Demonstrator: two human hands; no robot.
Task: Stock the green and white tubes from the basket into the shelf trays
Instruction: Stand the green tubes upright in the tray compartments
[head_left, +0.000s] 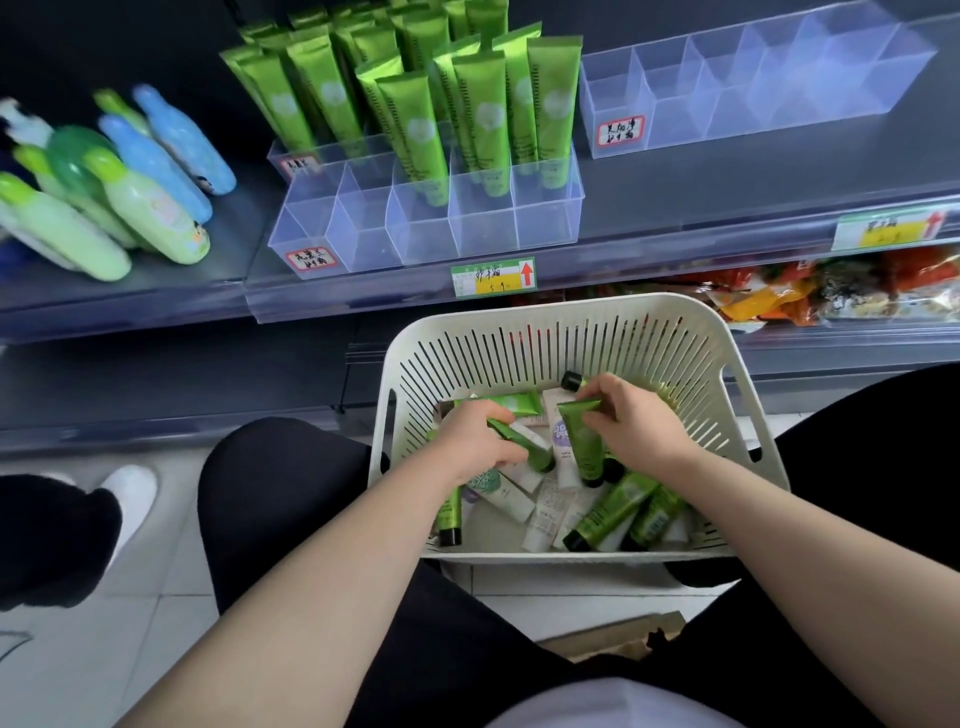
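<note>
Picking step: in the middle of the basket (571, 307), the left hand (475, 441) curls round one green tube (525, 451), the right hand (628, 421) pinches a second green tube (584, 441). Next, I reckon, both go up into the tray (358, 244) at the shelf (675, 223) front edge

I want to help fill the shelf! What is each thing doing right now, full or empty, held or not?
Left hand: grips a green tube.
Right hand: grips a second green tube.
Basket: holds many loose tubes.
Front tray: partly filled, several compartments empty.
Right tray: empty.
</note>
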